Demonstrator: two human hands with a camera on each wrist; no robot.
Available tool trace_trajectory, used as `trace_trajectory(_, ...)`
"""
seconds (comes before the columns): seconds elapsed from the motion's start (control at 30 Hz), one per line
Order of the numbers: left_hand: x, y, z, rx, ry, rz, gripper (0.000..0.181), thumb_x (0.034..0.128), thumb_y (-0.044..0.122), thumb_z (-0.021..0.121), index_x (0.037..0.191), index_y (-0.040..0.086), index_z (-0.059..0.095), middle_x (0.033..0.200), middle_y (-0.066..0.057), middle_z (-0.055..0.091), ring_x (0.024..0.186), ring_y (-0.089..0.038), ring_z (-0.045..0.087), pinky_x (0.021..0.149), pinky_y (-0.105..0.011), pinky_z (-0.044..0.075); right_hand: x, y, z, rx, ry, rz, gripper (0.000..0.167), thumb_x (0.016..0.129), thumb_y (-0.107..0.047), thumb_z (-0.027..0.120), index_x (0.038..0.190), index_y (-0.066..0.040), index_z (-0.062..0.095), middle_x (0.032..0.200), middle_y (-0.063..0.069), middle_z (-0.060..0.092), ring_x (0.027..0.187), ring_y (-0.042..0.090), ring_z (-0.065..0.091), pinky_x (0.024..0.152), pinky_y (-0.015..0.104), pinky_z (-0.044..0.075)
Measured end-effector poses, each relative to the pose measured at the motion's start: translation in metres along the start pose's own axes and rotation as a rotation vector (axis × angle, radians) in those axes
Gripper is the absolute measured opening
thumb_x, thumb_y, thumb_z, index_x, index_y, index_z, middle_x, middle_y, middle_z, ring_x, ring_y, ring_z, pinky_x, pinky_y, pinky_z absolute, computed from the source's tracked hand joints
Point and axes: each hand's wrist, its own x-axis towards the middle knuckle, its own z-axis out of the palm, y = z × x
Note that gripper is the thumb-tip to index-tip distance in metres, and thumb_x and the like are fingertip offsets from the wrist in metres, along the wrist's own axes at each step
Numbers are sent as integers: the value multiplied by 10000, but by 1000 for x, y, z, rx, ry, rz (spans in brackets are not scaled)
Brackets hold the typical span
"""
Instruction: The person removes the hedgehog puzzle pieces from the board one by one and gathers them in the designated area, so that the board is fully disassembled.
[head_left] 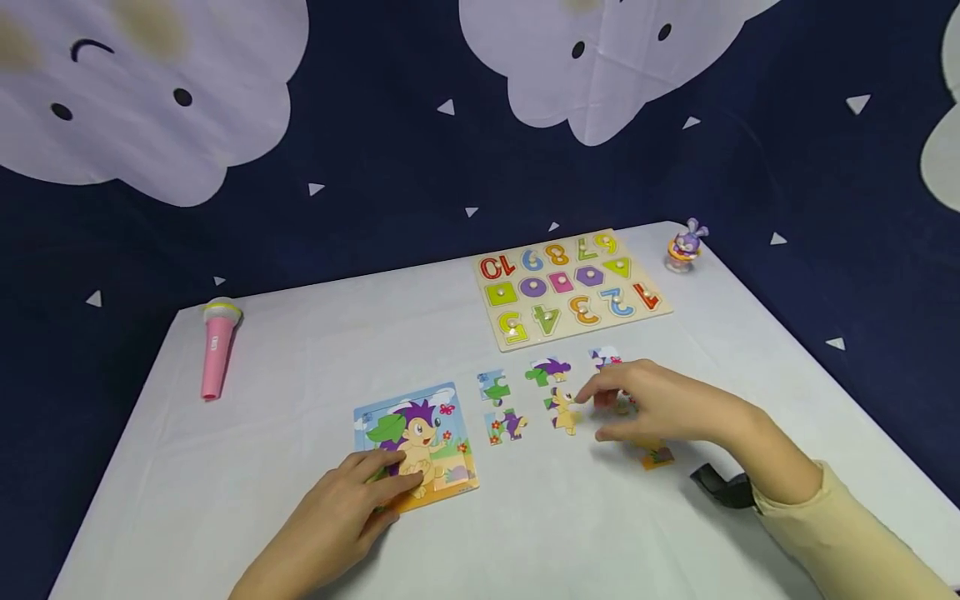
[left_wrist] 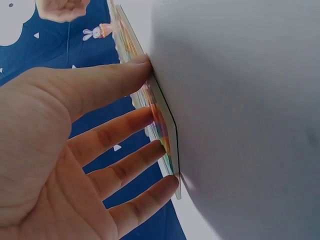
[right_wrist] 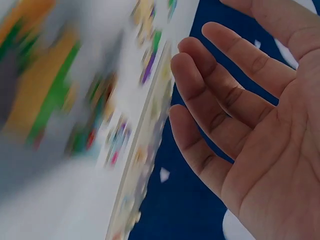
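A square hedgehog jigsaw board (head_left: 450, 425) lies on the white table, bearing its printed picture. My left hand (head_left: 337, 508) rests on its near left part with fingers spread; in the left wrist view the thumb (left_wrist: 107, 82) touches the board's edge. To the right lie several loose puzzle pieces, among them a hedgehog-body piece (head_left: 564, 413), a purple-and-red-flower piece (head_left: 507, 426) and a green leaf piece (head_left: 493, 387). Above the right-hand pieces hovers my right hand (head_left: 667, 404), fingers loosely bent. The right wrist view shows its palm (right_wrist: 280, 160) with nothing held. It partly hides some pieces.
A wooden number-and-shape peg board (head_left: 540, 287) lies toward the back. A pink toy microphone (head_left: 217, 350) is at the far left, a purple rabbit figure (head_left: 684, 247) at the back right corner. A black strap-like object (head_left: 723, 487) is beside my right wrist.
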Motion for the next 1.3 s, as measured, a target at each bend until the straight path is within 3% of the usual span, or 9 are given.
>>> trace_trajectory(0.17, -4, -1, 3, 1, 93, 43, 388, 889, 226, 898, 1258, 284, 793, 1326, -19, 721, 1222, -237, 689, 983, -470, 632, 29, -24, 10, -38, -32, -69, 344, 934, -342, 852, 1238, -201, 775, 1109, -82, 734, 1028, 125, 681, 934, 367, 588)
trace_trajectory(0.3, -10, -2, 3, -20, 116, -2, 392, 853, 185, 925, 1219, 237, 793, 1317, -30, 706, 1214, -229, 685, 982, -429, 639, 49, -44, 21, -71, -51, -115, 381, 930, -320, 856, 1275, -181, 773, 1181, -42, 729, 1090, 156, 699, 979, 377, 605)
trace_trajectory(0.5, -16, -2, 1, 5, 45, -109, 382, 860, 231, 922, 1224, 220, 803, 1328, 2, 700, 1233, -195, 677, 1000, -416, 632, 72, -70, 38, -153, -68, -172, 436, 941, -353, 838, 1325, -162, 758, 1250, -6, 722, 1162, 161, 664, 1050, 382, 586)
trace_trajectory(0.73, -22, -4, -1, -22, -39, -184, 355, 848, 191, 927, 1183, 236, 822, 1316, 6, 708, 1236, -197, 676, 1013, -409, 626, 96, -96, 64, -212, -116, -261, 497, 934, -370, 849, 1370, -160, 736, 1248, -7, 706, 1023, 88, 608, 963, 271, 560)
trace_trajectory(0.87, -22, -6, 0, -37, -57, -216, 350, 847, 193, 928, 1171, 269, 822, 1304, 12, 697, 1184, -184, 682, 990, -404, 636, 105, -108, 78, -275, -118, -255, 514, 942, -415, 833, 1380, -168, 731, 1260, -6, 707, 1066, 104, 629, 987, 292, 564)
trace_trajectory(0.93, -20, -6, -1, -45, -87, -256, 357, 840, 217, 935, 1169, 299, 821, 1299, 21, 690, 1164, -171, 674, 979, -401, 641, 109, -112, 83, -285, -109, -250, 514, 943, -419, 831, 1378, -164, 734, 1227, -2, 712, 992, 96, 610, 915, 270, 557)
trace_trajectory(1.07, -18, -8, -1, -59, -126, -315, 365, 836, 246, 939, 1172, 328, 822, 1307, 26, 681, 1153, -155, 650, 995, -404, 637, 116, -115, 91, -271, -95, -219, 514, 935, -422, 840, 1364, -156, 746, 1175, -10, 703, 903, 69, 546, 821, 229, 524)
trace_trajectory(1.3, -17, -12, 2, -92, -164, -347, 364, 864, 255, 915, 1198, 353, 808, 1351, 35, 651, 1149, -148, 628, 1029, -434, 621, 121, -119, 101, -229, -82, -177, 436, 909, -406, 870, 1252, -146, 804, 1098, -38, 690, 858, 50, 512, 732, 183, 435)
